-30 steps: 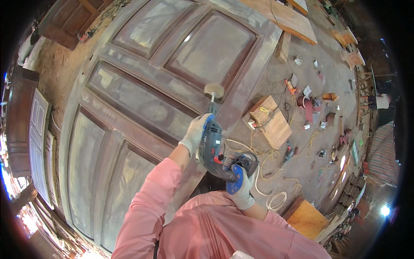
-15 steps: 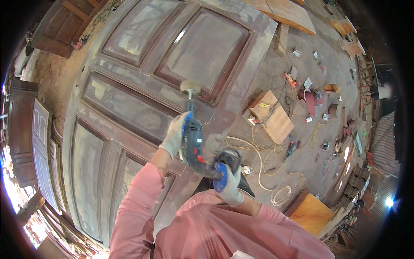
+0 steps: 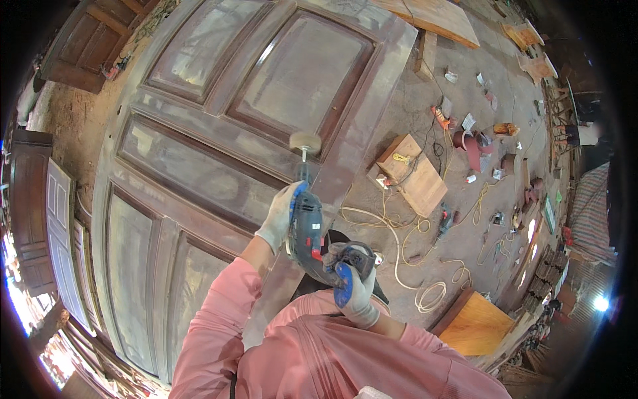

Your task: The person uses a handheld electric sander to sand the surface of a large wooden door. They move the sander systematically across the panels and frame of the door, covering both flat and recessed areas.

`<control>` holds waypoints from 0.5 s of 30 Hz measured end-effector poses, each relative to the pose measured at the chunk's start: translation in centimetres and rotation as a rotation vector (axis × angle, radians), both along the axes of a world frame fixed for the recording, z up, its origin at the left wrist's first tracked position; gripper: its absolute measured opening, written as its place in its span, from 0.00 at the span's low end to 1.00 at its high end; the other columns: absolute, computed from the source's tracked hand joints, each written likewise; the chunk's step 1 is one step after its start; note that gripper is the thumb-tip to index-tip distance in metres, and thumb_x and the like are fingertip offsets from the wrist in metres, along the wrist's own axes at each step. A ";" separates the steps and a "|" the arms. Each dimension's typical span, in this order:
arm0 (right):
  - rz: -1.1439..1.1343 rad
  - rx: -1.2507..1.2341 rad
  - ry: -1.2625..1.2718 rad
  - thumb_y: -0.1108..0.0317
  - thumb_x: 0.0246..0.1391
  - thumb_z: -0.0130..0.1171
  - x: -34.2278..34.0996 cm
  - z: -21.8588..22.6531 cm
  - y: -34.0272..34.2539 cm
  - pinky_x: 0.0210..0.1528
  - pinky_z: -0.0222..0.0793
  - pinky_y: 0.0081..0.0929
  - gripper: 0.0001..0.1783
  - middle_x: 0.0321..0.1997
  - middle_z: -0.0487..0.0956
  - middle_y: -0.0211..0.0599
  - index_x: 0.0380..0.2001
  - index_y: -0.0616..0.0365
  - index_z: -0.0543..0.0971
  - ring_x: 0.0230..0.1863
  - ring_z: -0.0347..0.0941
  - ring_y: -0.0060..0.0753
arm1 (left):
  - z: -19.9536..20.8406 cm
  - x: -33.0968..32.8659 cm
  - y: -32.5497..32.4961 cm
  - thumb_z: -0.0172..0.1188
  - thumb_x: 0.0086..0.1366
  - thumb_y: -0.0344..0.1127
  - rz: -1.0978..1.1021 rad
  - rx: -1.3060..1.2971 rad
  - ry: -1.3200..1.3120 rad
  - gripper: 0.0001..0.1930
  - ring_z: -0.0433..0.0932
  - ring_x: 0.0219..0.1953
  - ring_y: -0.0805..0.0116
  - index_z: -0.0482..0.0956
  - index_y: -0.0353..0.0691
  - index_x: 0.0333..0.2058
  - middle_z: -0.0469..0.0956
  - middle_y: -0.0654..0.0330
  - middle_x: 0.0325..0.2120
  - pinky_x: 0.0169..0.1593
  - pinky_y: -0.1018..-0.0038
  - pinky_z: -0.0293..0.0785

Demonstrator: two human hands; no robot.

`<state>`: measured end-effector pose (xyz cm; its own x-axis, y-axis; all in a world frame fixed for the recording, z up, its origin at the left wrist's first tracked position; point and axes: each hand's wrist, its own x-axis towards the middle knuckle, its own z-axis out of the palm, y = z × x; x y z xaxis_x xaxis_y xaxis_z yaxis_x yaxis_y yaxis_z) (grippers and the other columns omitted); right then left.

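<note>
A dark power drill (image 3: 307, 229) with red parts is held across my body, its nose pointing away from me. In its chuck sits a round tan sanding wheel (image 3: 305, 141) on a metal shank. The wheel is over the lower edge of a recessed panel in a large brown wooden door (image 3: 219, 110); whether it touches is hard to tell. My left hand (image 3: 282, 216), in a white and blue work glove, grips the drill's front body. Gloved alike, my right hand (image 3: 355, 292) is closed around the rear grip, fingers partly hidden.
On the floor right of the door lie a wooden block (image 3: 413, 176), red sandpaper strips (image 3: 470, 149), another power tool (image 3: 445, 223) and a coiled pale hose (image 3: 430, 297) among yellow cords. Further doors (image 3: 60, 219) lean at the left. An orange-brown board (image 3: 475, 322) is at lower right.
The drill and both hands have shifted slightly right relative to the door, and the wheel has moved right along the panel's lower edge. Both hands keep their hold.
</note>
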<state>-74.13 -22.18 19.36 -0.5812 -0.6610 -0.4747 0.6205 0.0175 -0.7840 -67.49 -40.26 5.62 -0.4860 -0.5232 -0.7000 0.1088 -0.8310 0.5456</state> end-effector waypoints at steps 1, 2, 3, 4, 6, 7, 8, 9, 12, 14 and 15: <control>0.027 0.005 0.020 0.82 0.59 0.49 -0.3 0.2 0.3 0.47 0.77 0.33 0.19 0.47 0.80 0.42 0.53 0.64 0.73 0.45 0.78 0.32 | 0.4 -0.2 0.2 0.58 0.69 0.49 -0.022 0.030 0.028 0.17 0.82 0.29 0.67 0.80 0.39 0.40 0.83 0.59 0.29 0.38 0.69 0.81; 0.050 0.008 0.038 0.82 0.58 0.49 -0.4 0.3 0.6 0.45 0.78 0.35 0.18 0.47 0.80 0.42 0.53 0.63 0.73 0.45 0.78 0.33 | 1.0 -0.4 0.4 0.58 0.69 0.49 -0.049 0.058 0.054 0.17 0.82 0.29 0.67 0.80 0.39 0.41 0.83 0.60 0.30 0.38 0.70 0.81; 0.037 0.019 0.010 0.82 0.58 0.49 -0.6 0.1 0.5 0.45 0.78 0.34 0.18 0.46 0.80 0.42 0.52 0.63 0.73 0.45 0.78 0.34 | 1.2 -0.3 0.0 0.58 0.70 0.48 -0.050 0.103 0.038 0.17 0.82 0.29 0.68 0.80 0.39 0.41 0.83 0.60 0.29 0.39 0.70 0.81; 0.025 0.031 -0.018 0.82 0.58 0.48 -0.8 -0.3 0.0 0.44 0.78 0.34 0.18 0.46 0.80 0.42 0.52 0.64 0.74 0.45 0.78 0.34 | 1.3 0.0 -0.8 0.58 0.70 0.47 -0.050 0.149 0.022 0.16 0.82 0.29 0.68 0.80 0.39 0.41 0.83 0.61 0.29 0.39 0.70 0.81; 0.013 0.033 -0.050 0.81 0.58 0.48 -1.0 -1.1 0.1 0.46 0.78 0.32 0.18 0.47 0.80 0.42 0.52 0.63 0.74 0.45 0.78 0.34 | 2.0 0.2 -1.1 0.57 0.71 0.46 -0.033 0.205 0.053 0.15 0.81 0.30 0.69 0.80 0.39 0.40 0.82 0.61 0.28 0.38 0.71 0.81; 0.010 0.031 -0.024 0.81 0.58 0.48 -1.2 -0.7 0.4 0.46 0.78 0.32 0.18 0.48 0.80 0.42 0.51 0.63 0.74 0.45 0.78 0.34 | 1.7 -0.1 -0.7 0.57 0.71 0.46 -0.040 0.167 0.049 0.15 0.81 0.29 0.68 0.80 0.39 0.40 0.82 0.61 0.28 0.38 0.71 0.81; 0.016 0.029 0.003 0.81 0.58 0.48 -1.2 0.1 0.5 0.47 0.78 0.32 0.17 0.48 0.79 0.42 0.51 0.63 0.74 0.45 0.78 0.34 | 0.8 -0.5 0.0 0.57 0.71 0.47 -0.037 0.129 0.044 0.15 0.81 0.29 0.68 0.80 0.39 0.39 0.82 0.61 0.28 0.37 0.70 0.80; 0.020 0.031 0.031 0.81 0.58 0.48 -1.3 0.6 0.9 0.48 0.78 0.32 0.17 0.49 0.79 0.42 0.51 0.62 0.74 0.45 0.78 0.34 | 0.5 -1.0 0.8 0.57 0.70 0.47 -0.037 0.096 0.041 0.16 0.81 0.29 0.68 0.80 0.40 0.39 0.82 0.60 0.28 0.36 0.70 0.80; 0.014 0.012 0.024 0.82 0.57 0.49 -1.6 0.5 1.4 0.48 0.78 0.33 0.18 0.52 0.78 0.43 0.52 0.61 0.73 0.46 0.78 0.33 | 1.3 -1.4 1.4 0.57 0.70 0.49 -0.033 0.145 0.094 0.16 0.81 0.28 0.69 0.81 0.40 0.38 0.82 0.61 0.28 0.35 0.70 0.80; 0.058 -0.026 0.001 0.82 0.58 0.50 -1.5 0.4 0.5 0.48 0.78 0.34 0.20 0.52 0.78 0.43 0.54 0.61 0.72 0.46 0.78 0.33 | 1.0 -0.5 0.4 0.57 0.70 0.50 -0.036 0.153 0.073 0.17 0.81 0.27 0.68 0.81 0.40 0.38 0.82 0.60 0.28 0.34 0.69 0.81; 0.032 -0.026 -0.038 0.82 0.58 0.49 -1.1 0.1 -0.5 0.49 0.77 0.32 0.19 0.51 0.79 0.42 0.54 0.63 0.73 0.46 0.78 0.31 | 0.9 0.1 -0.7 0.57 0.70 0.50 -0.026 0.113 0.033 0.17 0.81 0.27 0.67 0.81 0.40 0.37 0.82 0.60 0.28 0.34 0.69 0.81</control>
<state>-75.23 -22.67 19.44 -0.5414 -0.6916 -0.4782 0.6491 0.0178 -0.7605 -67.39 -40.94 6.48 -0.5226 -0.4283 -0.7372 0.1026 -0.8900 0.4443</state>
